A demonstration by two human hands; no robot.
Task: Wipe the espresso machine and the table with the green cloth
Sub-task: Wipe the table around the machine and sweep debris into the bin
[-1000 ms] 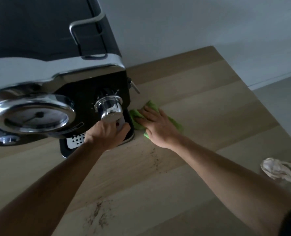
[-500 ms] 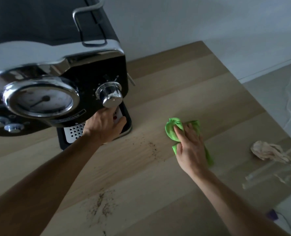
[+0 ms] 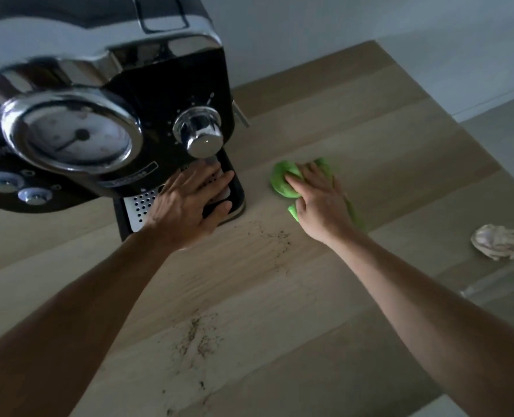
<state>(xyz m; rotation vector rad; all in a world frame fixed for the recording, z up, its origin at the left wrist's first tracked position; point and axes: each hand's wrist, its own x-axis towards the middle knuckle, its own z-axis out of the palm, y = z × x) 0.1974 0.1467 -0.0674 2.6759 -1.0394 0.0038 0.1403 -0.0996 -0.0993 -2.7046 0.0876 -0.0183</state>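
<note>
Wooden table (image 3: 279,281) bears espresso machine (image 3: 147,85), green cloth (image 3: 282,182) and scattered dark crumbs (image 3: 198,335).

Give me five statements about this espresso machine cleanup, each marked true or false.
1. The right hand presses the green cloth onto the table. True.
2. The left hand rests on the drip tray of the espresso machine. True.
3. The tabletop has been wiped spotless. False: coffee grounds lie scattered by the machine's base and nearer the person.
4. The cloth lies on top of the machine. False: it lies on the table, right of the machine.
5. A crumpled pale wad lies near the table's right edge. True.
</note>
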